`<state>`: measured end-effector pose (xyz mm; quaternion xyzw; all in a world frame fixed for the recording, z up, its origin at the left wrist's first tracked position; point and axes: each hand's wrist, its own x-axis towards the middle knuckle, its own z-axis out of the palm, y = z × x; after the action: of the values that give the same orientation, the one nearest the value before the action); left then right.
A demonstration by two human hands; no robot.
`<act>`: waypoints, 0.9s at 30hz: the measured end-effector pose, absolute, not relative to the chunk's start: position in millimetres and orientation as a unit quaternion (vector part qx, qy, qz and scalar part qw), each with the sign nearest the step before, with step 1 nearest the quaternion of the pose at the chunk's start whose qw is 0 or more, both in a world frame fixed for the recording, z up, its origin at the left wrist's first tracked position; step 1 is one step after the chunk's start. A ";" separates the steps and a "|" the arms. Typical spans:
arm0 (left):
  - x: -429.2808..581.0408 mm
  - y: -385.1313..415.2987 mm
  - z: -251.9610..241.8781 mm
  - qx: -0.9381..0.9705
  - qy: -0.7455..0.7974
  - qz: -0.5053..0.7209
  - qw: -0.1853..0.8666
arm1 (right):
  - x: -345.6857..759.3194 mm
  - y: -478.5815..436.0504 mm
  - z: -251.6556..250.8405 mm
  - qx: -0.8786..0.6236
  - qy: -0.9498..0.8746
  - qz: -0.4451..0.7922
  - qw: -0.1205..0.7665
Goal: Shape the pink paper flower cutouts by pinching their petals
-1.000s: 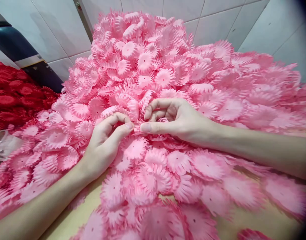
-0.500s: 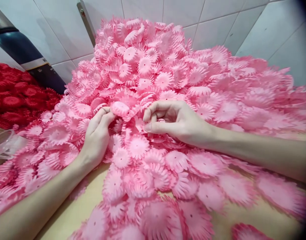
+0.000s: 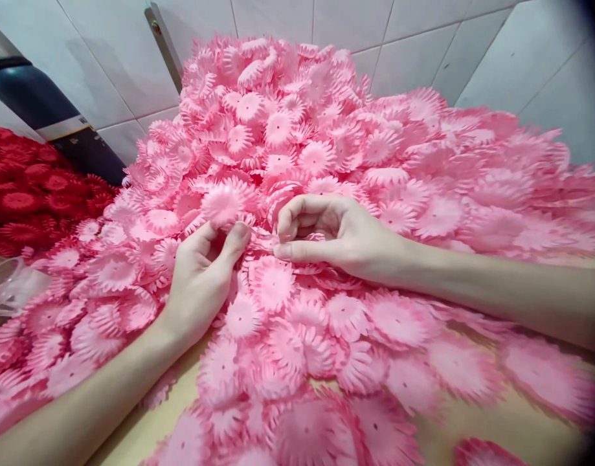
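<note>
Pink fringed paper-like discs, many with a small centre hole, lie in a large heap (image 3: pixel 316 157). My left hand (image 3: pixel 204 272) is at the middle of the heap, thumb and fingers around the lower edge of a pink disc (image 3: pixel 224 202). Just to its right is my right hand (image 3: pixel 326 233), its fingers curled and the thumb close to the index fingertip. What lies between those fingertips, if anything, is too small to make out. Layered discs show between the two hands.
Red fringed discs (image 3: pixel 22 194) are piled at the left, beside a dark blue bottle (image 3: pixel 59 116). A clear plastic container (image 3: pixel 10 285) stands at the left edge. Yellowish tabletop (image 3: pixel 180 388) shows in front. White tiles (image 3: pixel 278 19) form the back wall.
My left hand has shifted slightly right, and its thumb has moved toward my right hand. The disc at its fingertips has tilted and shows more of its face. My right hand is nearly still.
</note>
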<state>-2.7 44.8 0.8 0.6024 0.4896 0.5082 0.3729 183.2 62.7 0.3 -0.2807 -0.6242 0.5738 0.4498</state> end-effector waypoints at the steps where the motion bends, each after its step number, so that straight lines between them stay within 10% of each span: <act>1: -3.5 46.7 0.2 0.587 0.492 0.519 0.379 | 183.6 62.5 0.1 -0.275 -0.628 0.575 0.447; 27: -5.0 42.5 -2.6 0.648 0.400 0.609 0.222 | 177.8 45.2 9.5 -0.293 -0.754 0.347 0.475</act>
<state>-5.0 42.5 -2.6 0.6478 0.4005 0.6088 0.2221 177.8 45.2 9.5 -0.2928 -0.7536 0.3467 0.4755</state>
